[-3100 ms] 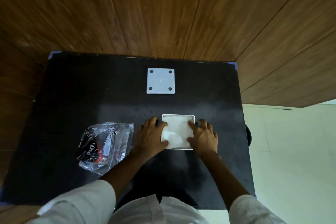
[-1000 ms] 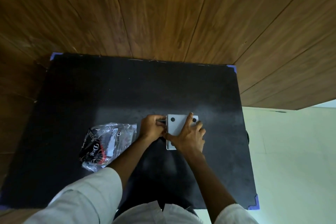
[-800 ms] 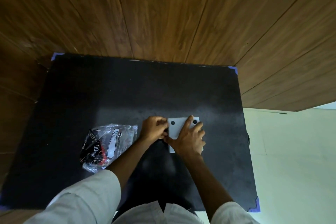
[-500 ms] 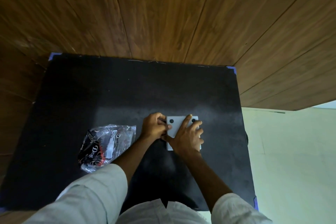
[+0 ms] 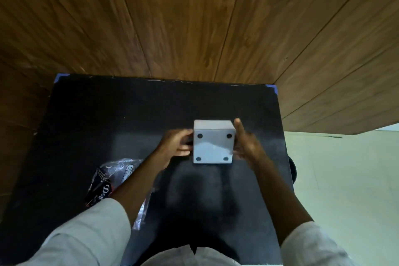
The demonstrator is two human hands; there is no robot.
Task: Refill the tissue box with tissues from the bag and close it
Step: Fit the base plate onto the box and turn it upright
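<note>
Lifted off the black table (image 5: 86, 127) since a moment ago, the tissue box (image 5: 213, 144) sits pinched between my left hand (image 5: 176, 144) and right hand (image 5: 248, 147), 4 dark dots facing me, while my left forearm hides the crumpled bag (image 5: 108, 183) reading "Do…", wooden wall beyond.

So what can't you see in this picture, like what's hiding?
- Inside the tissue box: the head view shows only its closed face with four dots, so the tissues are hidden.
- The box's underside: turned away from the camera.
- Left hand fingertips: tucked behind the box's side.
- The plastic bag: partly covered by the left forearm, its print too small to read.
- Right hand: blurred, so its contact with the box is unclear.
</note>
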